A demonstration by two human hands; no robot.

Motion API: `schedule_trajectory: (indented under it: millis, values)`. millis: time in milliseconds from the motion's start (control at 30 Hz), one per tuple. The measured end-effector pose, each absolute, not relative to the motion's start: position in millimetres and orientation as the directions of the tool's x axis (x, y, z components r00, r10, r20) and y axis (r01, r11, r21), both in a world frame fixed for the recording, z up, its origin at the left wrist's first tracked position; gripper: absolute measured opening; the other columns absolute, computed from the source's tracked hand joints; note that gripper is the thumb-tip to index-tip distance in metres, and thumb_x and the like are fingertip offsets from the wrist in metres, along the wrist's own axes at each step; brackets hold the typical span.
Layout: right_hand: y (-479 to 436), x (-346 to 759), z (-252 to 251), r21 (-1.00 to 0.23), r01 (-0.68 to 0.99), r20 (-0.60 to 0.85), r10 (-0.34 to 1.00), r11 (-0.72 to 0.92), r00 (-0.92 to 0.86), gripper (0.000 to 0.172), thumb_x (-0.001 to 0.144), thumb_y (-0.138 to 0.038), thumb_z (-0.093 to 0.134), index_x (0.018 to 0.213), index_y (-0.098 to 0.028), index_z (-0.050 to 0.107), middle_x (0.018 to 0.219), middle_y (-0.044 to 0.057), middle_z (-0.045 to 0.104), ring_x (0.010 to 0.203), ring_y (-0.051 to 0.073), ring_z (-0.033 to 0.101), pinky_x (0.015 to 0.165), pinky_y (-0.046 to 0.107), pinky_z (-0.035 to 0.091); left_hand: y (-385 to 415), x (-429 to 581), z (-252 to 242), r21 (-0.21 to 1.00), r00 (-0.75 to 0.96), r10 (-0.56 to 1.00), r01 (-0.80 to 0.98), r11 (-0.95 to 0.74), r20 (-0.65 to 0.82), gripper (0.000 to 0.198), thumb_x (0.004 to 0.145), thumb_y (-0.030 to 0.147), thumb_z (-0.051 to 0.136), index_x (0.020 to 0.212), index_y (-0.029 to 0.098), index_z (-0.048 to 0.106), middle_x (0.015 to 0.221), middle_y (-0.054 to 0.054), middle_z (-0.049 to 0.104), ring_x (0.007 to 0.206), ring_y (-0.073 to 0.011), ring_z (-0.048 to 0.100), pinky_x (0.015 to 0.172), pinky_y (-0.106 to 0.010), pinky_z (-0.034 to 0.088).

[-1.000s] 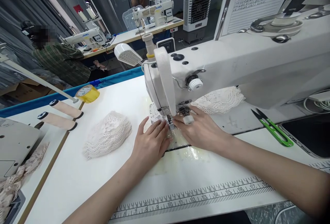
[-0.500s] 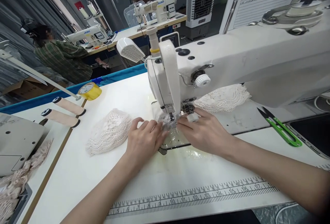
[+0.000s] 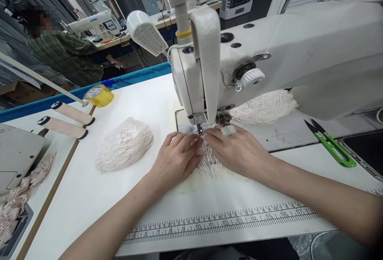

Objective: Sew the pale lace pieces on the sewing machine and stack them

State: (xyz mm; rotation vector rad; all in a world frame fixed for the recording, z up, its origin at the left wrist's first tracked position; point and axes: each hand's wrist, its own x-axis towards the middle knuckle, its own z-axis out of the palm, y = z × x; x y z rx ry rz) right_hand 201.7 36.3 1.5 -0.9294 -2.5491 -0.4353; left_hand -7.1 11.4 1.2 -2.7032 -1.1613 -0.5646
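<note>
A white lace piece (image 3: 209, 162) lies under the needle and presser foot (image 3: 200, 129) of a white sewing machine (image 3: 197, 80), its patterned edge spread toward me. My left hand (image 3: 178, 154) pinches the lace just left of the foot, fingers bent together. From the right, my right hand (image 3: 236, 148) holds the lace close to the foot, its fingertips partly behind the machine's knob. A pile of lace pieces (image 3: 125, 144) rests on the table to the left of my left hand. More lace (image 3: 266, 106) lies behind my right hand, under the machine arm.
Green-handled thread snips (image 3: 335, 148) and a phone (image 3: 363, 152) lie at right. Yellow tape (image 3: 99, 95) and thread cones (image 3: 62, 127) stand at left. A printed ruler (image 3: 224, 222) runs along the front edge. Across the room a person (image 3: 62, 52) sits by another sewing machine (image 3: 95, 24).
The lace now shows spread out between my hands, toward me, where it was bunched at the foot before. My left hand has shifted right. The view has moved slightly.
</note>
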Motion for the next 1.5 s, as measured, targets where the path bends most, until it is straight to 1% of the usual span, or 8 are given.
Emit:
schedule_trajectory:
  millis: [133, 267, 867, 1033, 1133, 1267, 1367, 1500]
  values:
    - [38.6, 203.7, 2.8, 0.184, 0.676, 0.436, 0.557, 0.714, -0.707, 0.02, 0.082, -0.006, 0.051, 0.09, -0.014, 0.067, 0.094, 0.009, 0.072, 0.084, 0.021, 0.06, 0.077, 0.034, 0.037, 6.8, -3.2, 1.9, -0.061, 0.635, 0.647, 0.732, -0.678, 0.422, 0.031, 0.093, 0.031, 0.057, 0.12, 0.018, 0.064, 0.122, -0.008, 0.068, 0.104, -0.0231, 0.062, 0.094, -0.043, 0.044]
    - [39.5, 204.5, 4.6, 0.197, 0.683, 0.458, 0.55, 0.704, -0.699, 0.021, 0.083, -0.006, 0.05, 0.089, -0.015, 0.068, 0.084, 0.008, 0.072, 0.083, 0.021, 0.06, 0.081, 0.034, 0.037, 6.0, -2.0, 2.4, -0.113, 0.646, 0.644, 0.737, -0.667, 0.41, 0.031, 0.095, 0.035, 0.055, 0.118, 0.016, 0.065, 0.118, -0.009, 0.07, 0.107, -0.0236, 0.062, 0.098, -0.044, 0.04]
    - [40.8, 204.9, 2.5, 0.226, 0.681, 0.446, 0.547, 0.697, -0.708, 0.024, 0.08, -0.002, 0.05, 0.092, -0.013, 0.068, 0.085, 0.01, 0.072, 0.087, 0.022, 0.063, 0.087, 0.036, 0.04, 9.4, -4.3, 2.5, -0.106, 0.633, 0.658, 0.748, -0.655, 0.407, 0.032, 0.098, 0.037, 0.049, 0.12, 0.02, 0.063, 0.12, -0.007, 0.069, 0.112, -0.0206, 0.062, 0.109, -0.047, 0.031]
    - [41.2, 206.1, 2.7, 0.25, 0.674, 0.446, 0.535, 0.695, -0.718, 0.025, 0.081, -0.002, 0.049, 0.094, -0.013, 0.067, 0.083, 0.009, 0.072, 0.088, 0.022, 0.062, 0.088, 0.036, 0.038, 10.3, -4.6, 1.5, -0.11, 0.624, 0.663, 0.757, -0.644, 0.413, 0.031, 0.097, 0.037, 0.05, 0.12, 0.02, 0.062, 0.12, -0.008, 0.069, 0.113, -0.0216, 0.062, 0.11, -0.048, 0.032]
    - [40.3, 206.6, 6.5, 0.248, 0.635, 0.448, 0.495, 0.731, -0.744, 0.027, 0.082, -0.002, 0.048, 0.098, -0.014, 0.066, 0.085, 0.006, 0.072, 0.087, 0.021, 0.061, 0.083, 0.035, 0.038, 6.5, -6.6, 3.2, -0.133, 0.669, 0.592, 0.706, -0.696, 0.45, 0.026, 0.097, 0.032, 0.051, 0.118, 0.021, 0.062, 0.119, -0.006, 0.069, 0.112, -0.0204, 0.062, 0.109, -0.046, 0.036]
    - [38.5, 206.8, 12.6, 0.209, 0.579, 0.438, 0.454, 0.788, -0.776, 0.023, 0.086, -0.003, 0.046, 0.082, -0.017, 0.063, 0.078, 0.002, 0.07, 0.07, 0.015, 0.057, 0.069, 0.031, 0.035, 0.8, -9.1, 5.9, -0.098, 0.773, 0.469, 0.555, -0.826, 0.426, 0.03, 0.093, 0.036, 0.056, 0.11, 0.013, 0.062, 0.112, -0.011, 0.07, 0.105, -0.0229, 0.065, 0.096, -0.041, 0.049]
    - [38.3, 208.5, 16.0, 0.136, 0.558, 0.432, 0.458, 0.819, -0.777, 0.025, 0.094, -0.015, 0.043, 0.077, -0.017, 0.062, 0.071, 0.001, 0.067, 0.064, 0.014, 0.054, 0.062, 0.03, 0.031, 0.1, -8.2, 4.4, -0.078, 0.77, 0.47, 0.551, -0.831, 0.432, 0.014, 0.094, 0.017, 0.052, 0.104, 0.011, 0.06, 0.103, -0.011, 0.071, 0.097, -0.0202, 0.067, 0.083, -0.034, 0.054]
    - [39.9, 211.0, 18.3, -0.024, 0.499, 0.401, 0.466, 0.866, -0.789, 0.05, 0.095, -0.058, 0.039, 0.09, -0.016, 0.065, 0.082, 0.005, 0.068, 0.073, 0.019, 0.058, 0.056, 0.031, 0.028, 1.2, -5.8, -0.8, 0.133, 0.583, 0.632, 0.673, -0.728, 0.511, 0.012, 0.097, 0.012, 0.045, 0.099, 0.014, 0.056, 0.088, -0.005, 0.071, 0.077, -0.0145, 0.067, 0.066, -0.027, 0.054]
